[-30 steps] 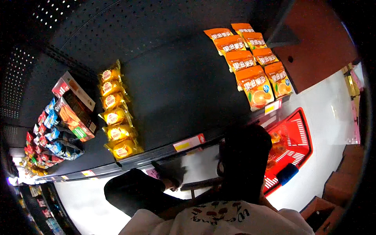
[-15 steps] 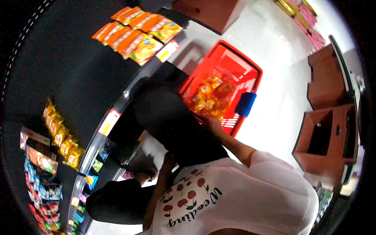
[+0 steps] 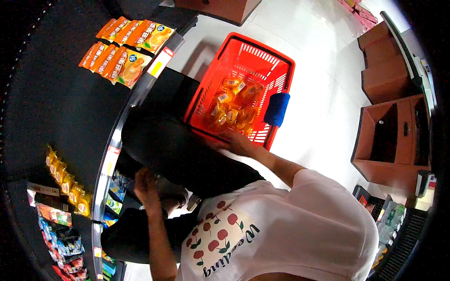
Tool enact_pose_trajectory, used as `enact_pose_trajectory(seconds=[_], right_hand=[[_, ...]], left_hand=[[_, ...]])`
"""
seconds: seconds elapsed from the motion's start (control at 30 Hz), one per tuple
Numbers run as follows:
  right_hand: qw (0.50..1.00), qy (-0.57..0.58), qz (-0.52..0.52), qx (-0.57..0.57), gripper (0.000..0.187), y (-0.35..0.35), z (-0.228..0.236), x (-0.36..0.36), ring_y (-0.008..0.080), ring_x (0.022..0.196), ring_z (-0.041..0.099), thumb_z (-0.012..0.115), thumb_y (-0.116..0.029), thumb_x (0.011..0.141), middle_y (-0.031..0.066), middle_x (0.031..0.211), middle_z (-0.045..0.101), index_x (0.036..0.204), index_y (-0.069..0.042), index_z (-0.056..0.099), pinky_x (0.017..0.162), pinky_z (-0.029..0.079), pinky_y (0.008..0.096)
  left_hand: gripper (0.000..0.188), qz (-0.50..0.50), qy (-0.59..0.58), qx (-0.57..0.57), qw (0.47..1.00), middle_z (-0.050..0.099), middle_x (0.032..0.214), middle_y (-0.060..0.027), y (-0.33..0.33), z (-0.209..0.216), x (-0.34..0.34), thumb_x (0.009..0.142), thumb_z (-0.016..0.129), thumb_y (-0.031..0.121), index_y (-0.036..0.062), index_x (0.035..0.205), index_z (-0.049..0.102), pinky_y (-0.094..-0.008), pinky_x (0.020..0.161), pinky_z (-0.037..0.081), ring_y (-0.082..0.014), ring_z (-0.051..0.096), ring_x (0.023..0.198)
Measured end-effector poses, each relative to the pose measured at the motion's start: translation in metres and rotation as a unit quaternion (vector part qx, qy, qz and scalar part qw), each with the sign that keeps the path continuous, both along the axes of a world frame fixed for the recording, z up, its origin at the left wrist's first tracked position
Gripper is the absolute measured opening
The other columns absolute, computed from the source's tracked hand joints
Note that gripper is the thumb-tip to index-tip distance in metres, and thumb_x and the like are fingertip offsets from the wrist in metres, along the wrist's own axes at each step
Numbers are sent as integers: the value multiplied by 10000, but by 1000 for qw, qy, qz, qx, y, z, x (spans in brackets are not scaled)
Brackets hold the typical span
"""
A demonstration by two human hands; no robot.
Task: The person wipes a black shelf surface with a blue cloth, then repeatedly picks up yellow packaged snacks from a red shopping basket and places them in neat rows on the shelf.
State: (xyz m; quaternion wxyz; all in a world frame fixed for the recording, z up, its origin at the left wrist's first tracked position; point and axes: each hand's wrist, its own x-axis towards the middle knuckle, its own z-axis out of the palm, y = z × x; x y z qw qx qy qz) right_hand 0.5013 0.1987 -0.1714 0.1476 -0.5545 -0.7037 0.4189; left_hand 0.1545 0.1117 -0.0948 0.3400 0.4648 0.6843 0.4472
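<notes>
A red plastic shopping basket (image 3: 287, 70) stands on the floor in front of me, with several small packets in orange-yellow wrappers (image 3: 230, 114) lying in its bottom. My right hand (image 3: 236, 143) is at the near side of the basket, its fingers stretched along the rim and partly lost in shadow. Between my dark-trousered knees, close to the shelf edge, my left hand (image 3: 146, 183) is raised with its fingers curled together; whether it holds anything is hidden. A blue sleeve (image 3: 277, 109) wraps the basket's right edge.
On the black shelf (image 3: 70, 107) to my left lie orange pouches (image 3: 123, 65) at the far end and a row of yellow packets (image 3: 70, 187) nearer. Other coloured snack bags (image 3: 63, 239) lie at lower left. Brown wooden cabinets (image 3: 389, 136) stand on the right.
My left hand has come up and forward from beside my lap to between the knees, near the shelf edge. The view has shifted, so the basket sits further left; my right hand stays beside it.
</notes>
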Motion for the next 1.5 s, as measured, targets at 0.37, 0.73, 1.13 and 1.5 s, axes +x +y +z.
enact_pose_trajectory(seconds=[0.37, 0.73, 1.13, 1.5], right_hand=[[972, -173, -94, 130, 802, 125, -79, 57, 404, 1172, 555, 744, -398, 807, 205, 1234, 606, 1455, -137, 349, 1001, 432, 467], [953, -279, -96, -70, 655, 176, -179, 17, 392, 1136, 586, 614, -484, 855, 218, 1241, 586, 1400, -176, 420, 890, 505, 497], [836, 471, -223, -172, 491, 103, 68, 50, 314, 1055, 641, 504, -220, 916, 204, 1244, 583, 1350, 3, 451, 890, 536, 390], [806, 571, 12, -157, 604, 76, 227, -42, 394, 1084, 623, 527, -185, 859, 274, 1280, 546, 1399, 43, 383, 889, 546, 450]], left_hand=[[204, -5, 1, 96, 995, 635, 989, -64, 46, 59, 5, 937, 495, -56, 16, 1083, 619, -272, 776, 505, -142, 623, 868], [187, 32, -35, 50, 998, 633, 935, -49, 55, 61, 10, 946, 502, -52, 26, 1071, 617, -246, 726, 497, -112, 607, 804], [170, 29, -23, 134, 990, 659, 990, -67, 55, 102, 25, 983, 531, 46, 25, 1121, 629, -246, 762, 500, -114, 622, 857], [330, -125, -151, 110, 974, 630, 1155, -74, 67, 151, 52, 959, 595, 118, 59, 1281, 549, -246, 759, 488, -113, 610, 912]])
